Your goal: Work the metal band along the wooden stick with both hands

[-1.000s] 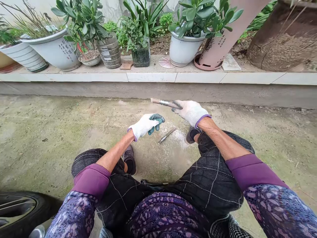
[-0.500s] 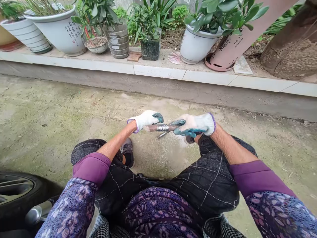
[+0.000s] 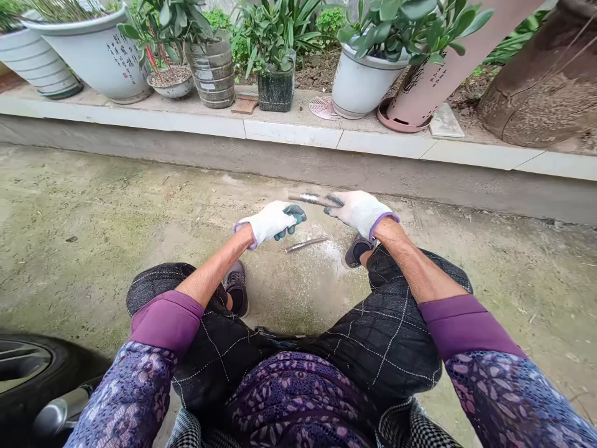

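On a tiled ledge [image 3: 293, 132] stand, from left, a ribbed white pot [image 3: 40, 62], a wide lettered pot [image 3: 93, 53] of thin stems, a shallow bowl [image 3: 172, 89] with red sticks in its soil, a cloudy plastic tub [image 3: 212, 74] and a square clear container [image 3: 276, 90] of leafy plants, a white pot [image 3: 366, 81] of fleshy leaves, a pink cylinder [image 3: 422, 87] on a saucer [image 3: 401, 123] and a cracked brown jar [image 3: 536, 81]. Below, a black tyre [image 3: 65, 367] fills the lower left corner. The person's gloved left hand [image 3: 277, 221] hovers, fingers half curled; whether they grip anything cannot be told. A slim stick [image 3: 306, 244] lies beneath on rough, powder-dusted concrete [image 3: 153, 211]. The gloved right hand's [image 3: 359, 208] thumb and fingers pinch one end of a brown, silver-bound stick [image 3: 311, 198], raised and pointing left.
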`<state>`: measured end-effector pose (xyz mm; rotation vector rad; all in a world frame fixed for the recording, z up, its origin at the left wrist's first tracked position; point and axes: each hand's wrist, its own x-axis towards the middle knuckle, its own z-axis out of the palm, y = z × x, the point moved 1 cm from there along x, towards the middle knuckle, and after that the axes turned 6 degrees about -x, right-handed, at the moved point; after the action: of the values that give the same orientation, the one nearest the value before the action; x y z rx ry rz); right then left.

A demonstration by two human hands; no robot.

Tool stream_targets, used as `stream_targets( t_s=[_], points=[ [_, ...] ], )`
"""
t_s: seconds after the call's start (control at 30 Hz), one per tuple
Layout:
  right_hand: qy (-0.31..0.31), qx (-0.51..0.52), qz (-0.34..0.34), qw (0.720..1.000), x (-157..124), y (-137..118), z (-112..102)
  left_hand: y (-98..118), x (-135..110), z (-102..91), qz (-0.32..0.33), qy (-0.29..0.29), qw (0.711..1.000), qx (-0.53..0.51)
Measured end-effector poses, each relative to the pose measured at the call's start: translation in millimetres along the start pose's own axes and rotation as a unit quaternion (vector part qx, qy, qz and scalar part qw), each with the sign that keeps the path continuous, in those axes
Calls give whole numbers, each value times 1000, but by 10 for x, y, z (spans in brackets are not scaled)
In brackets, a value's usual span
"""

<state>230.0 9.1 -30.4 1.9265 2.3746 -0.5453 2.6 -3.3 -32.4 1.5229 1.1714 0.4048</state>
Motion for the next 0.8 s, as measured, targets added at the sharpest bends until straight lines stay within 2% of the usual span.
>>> stream_targets(
  t_s=[0.07,0.13,0.17,0.27,0.37,0.47,0.57,0.7,0.8],
  points=[
    [68,30,25,997,22,-13,-47,43,42,-18,14,-5,999,-41],
    [105,144,39,983,18,-63,-93,89,77,-32,30,-13,996,-77],
    [104,222,40,969,4,-99,-119,112,88,-39,39,-15,995,-93],
    [61,421,10,905,-90,-216,-221,176,90,-73,59,-8,991,-116],
    [-61,481,-58,873,-223,-283,-303,226,64,-147,75,21,993,-89],
    [-187,427,-105,879,-314,-255,-288,254,54,-232,112,27,993,-15],
    [-225,324,-141,908,-314,-172,-185,250,66,-270,141,12,986,84],
    [-211,133,-143,958,-228,-58,10,203,90,-223,124,1,972,200],
    [-119,14,-74,990,-127,23,87,176,101,-130,107,9,966,235]
  ],
)
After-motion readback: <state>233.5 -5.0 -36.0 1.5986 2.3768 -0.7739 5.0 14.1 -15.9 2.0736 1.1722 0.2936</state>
